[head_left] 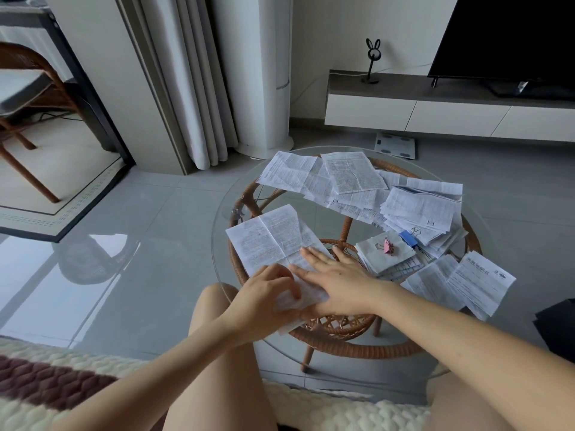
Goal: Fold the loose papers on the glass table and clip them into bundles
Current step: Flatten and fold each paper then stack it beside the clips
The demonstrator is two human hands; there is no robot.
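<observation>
One bundle is clipped; left of it my flat right hand presses a sheet, my left hand pinching it; many papers beyond the bundle wait

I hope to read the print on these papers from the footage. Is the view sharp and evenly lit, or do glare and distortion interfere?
Head view: soft, even daylight, but print on the creased sheet is too small and soft to read; head view: bright glare on the floor tiles, faint sheen on the glass table; head view: wide-angle lens tilts the curtain.
</observation>
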